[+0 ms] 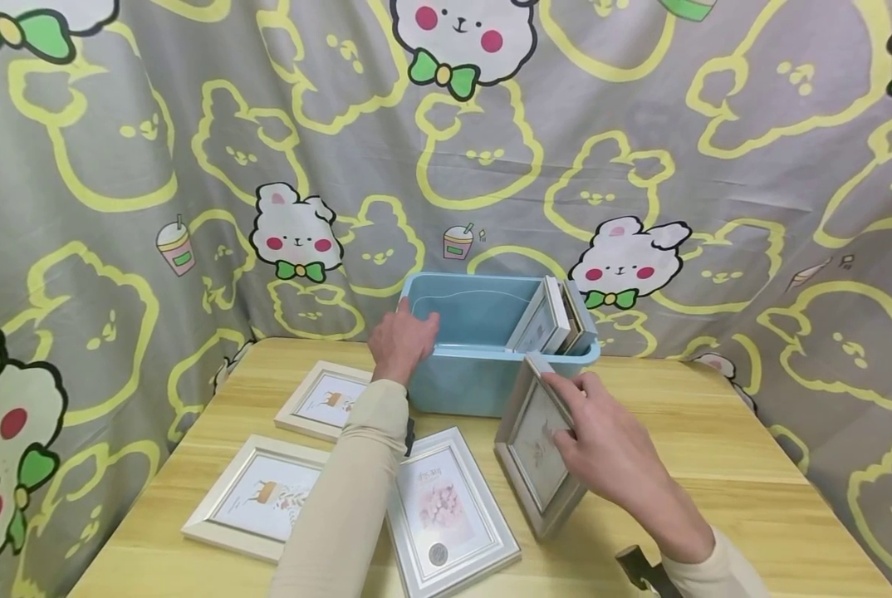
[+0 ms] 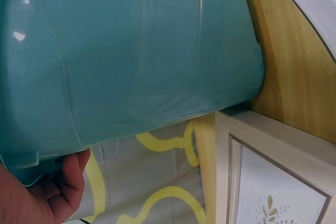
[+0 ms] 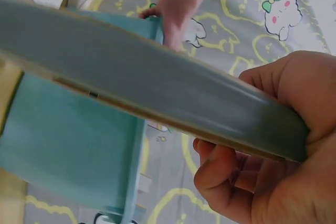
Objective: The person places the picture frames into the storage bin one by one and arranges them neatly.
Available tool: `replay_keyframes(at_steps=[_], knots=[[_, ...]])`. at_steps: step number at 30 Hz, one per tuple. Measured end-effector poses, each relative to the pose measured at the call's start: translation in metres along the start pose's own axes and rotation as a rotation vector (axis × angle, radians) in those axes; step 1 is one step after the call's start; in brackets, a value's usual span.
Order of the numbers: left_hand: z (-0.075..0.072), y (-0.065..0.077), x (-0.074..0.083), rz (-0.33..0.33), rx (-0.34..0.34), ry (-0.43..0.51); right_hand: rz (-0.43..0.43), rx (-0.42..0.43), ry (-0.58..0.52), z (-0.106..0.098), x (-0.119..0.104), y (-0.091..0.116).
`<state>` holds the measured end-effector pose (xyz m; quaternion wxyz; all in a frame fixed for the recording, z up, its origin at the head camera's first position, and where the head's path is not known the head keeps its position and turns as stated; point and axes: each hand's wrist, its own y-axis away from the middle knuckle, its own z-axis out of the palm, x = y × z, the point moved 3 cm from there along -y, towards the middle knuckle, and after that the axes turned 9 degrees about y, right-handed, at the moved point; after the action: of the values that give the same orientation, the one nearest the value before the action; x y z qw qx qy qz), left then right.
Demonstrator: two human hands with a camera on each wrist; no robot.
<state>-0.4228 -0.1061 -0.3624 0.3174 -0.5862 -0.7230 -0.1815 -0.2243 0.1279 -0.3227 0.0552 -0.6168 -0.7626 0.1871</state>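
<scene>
At the bin's left end my left hand [image 1: 404,339] grips the rim of the blue plastic bin [image 1: 457,386]; in the left wrist view its fingers [image 2: 73,182] curl around the rim. My right hand [image 1: 610,432] holds a picture frame [image 1: 539,440] by its upper right edge, tilted upright just in front of the bin. The right wrist view shows thumb and fingers on either side of that frame's edge [image 3: 157,82]. Several picture frames [image 1: 543,320] lean together inside the bin's right end.
On the wooden table [image 1: 685,440] lie a silver-edged frame [image 1: 446,507] with a pink flower print, a cream frame [image 1: 259,494] and a smaller frame [image 1: 325,403] to the left. A patterned grey curtain [image 1: 491,124] hangs behind and along both sides.
</scene>
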Motion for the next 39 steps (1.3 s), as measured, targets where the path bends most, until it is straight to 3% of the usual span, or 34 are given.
replay_keyframes(at_steps=[7,17,30,39], knots=[[0.0,0.0,0.001,0.001,0.001,0.01,-0.02,0.047,-0.018,-0.019,0.005,-0.003],[-0.001,-0.001,0.002,0.012,0.007,0.023,-0.001,0.026,-0.02,-0.033,0.01,-0.005],[-0.002,-0.001,0.005,0.01,0.004,0.021,-0.007,0.041,-0.008,-0.068,0.017,-0.014],[-0.001,0.002,0.0,-0.001,-0.013,0.033,-0.013,0.033,-0.018,-0.077,0.019,-0.02]])
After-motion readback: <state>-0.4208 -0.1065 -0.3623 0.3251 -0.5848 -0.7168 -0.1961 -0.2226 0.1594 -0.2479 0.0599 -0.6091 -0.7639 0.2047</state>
